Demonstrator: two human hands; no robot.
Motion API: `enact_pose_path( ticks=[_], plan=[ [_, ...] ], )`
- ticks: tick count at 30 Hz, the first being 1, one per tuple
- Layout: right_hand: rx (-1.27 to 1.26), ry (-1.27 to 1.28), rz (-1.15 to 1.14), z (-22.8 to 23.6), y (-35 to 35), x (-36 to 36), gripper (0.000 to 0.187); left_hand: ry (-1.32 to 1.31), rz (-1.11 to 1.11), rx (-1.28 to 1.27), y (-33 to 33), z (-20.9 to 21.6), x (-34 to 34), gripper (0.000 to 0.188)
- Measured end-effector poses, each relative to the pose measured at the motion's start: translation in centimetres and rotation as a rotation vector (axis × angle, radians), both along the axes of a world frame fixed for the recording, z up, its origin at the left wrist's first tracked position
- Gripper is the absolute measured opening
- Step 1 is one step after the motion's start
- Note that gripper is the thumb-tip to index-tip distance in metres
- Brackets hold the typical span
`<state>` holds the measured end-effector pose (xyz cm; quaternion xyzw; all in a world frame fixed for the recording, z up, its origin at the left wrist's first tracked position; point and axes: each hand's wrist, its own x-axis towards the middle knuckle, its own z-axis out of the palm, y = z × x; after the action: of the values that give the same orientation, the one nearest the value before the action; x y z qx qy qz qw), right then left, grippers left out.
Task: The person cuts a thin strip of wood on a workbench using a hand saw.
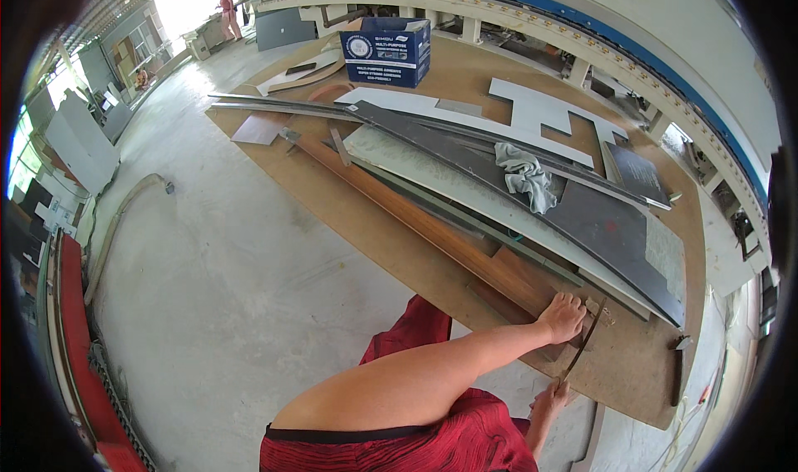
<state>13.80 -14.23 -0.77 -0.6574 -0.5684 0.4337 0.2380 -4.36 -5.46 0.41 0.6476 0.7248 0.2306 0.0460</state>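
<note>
A long brown wood-look board [432, 231] lies along the near side of the brown worktable [332, 202]. My left hand [563, 317] is closed over the board's right end and presses on it. My right hand [549, 400], below the table's near edge, grips what looks like a hand saw [587, 339]. Its thin dark blade shows edge-on, just right of my left hand, and stands across the board's end. The handle is hidden in my fingers. Small light scraps lie beyond the blade.
Dark and pale panels [465, 160] are stacked behind the board, with a grey rag [525, 177] on top. A blue carton [386, 52] and white cut-out panels [532, 119] sit farther back. A hammer [679, 371] lies at the right edge. A large machine [532, 19] borders the far side.
</note>
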Motion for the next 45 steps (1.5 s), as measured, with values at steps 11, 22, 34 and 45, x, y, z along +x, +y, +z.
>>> enact_pose_path(
  ticks=[11, 22, 34, 45],
  plan=[
    [0.39, -0.072, 0.108, -10.3, -6.0, 7.2, 0.024, -0.049, -0.038, 0.04, 0.2, 0.3, 0.1, 0.025],
    [0.12, 0.012, 0.036, -4.1, -3.6, 2.7, 0.018, 0.021, -0.013, 0.035, 0.3, 0.3, -0.3, 0.023],
    [0.1, 0.027, 0.056, -1.3, 0.5, 0.7, 0.024, 0.028, -0.007, 0.054, 0.0, 0.2, -0.1, 0.024],
    [0.373, -0.096, 0.065, -8.1, -8.0, 5.7, 0.019, 0.022, -0.023, 0.038, 0.1, 0.3, -0.1, 0.027]
  ],
)
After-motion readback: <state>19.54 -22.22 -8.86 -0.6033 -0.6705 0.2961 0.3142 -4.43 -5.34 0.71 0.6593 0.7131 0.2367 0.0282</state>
